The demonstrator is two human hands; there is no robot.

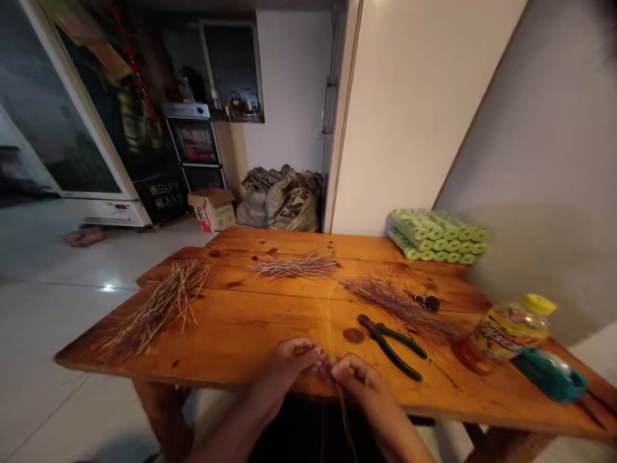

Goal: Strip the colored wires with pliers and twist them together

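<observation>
My left hand (295,361) and my right hand (359,378) meet at the front edge of the wooden table (270,328), fingertips pinched close together. Between them run thin yellow wires (329,321), rising past the fingers and trailing down below the edge. Blur hides exactly where each fingertip grips. Right of my hands lie pliers (390,344) with dark green handles, jaws pointing up and left. Bundles of thin coloured wire rest on the table: one at the left (161,308), one at the back middle (294,265), one at the right (385,299).
A bottle with a yellow cap (511,331) stands at the right, beside a teal item (549,376). A small black object (428,303) lies near the right bundle. Packed green rolls (436,236) sit at the back right. Stuffed sacks (282,199) and a cardboard box (212,209) stand behind.
</observation>
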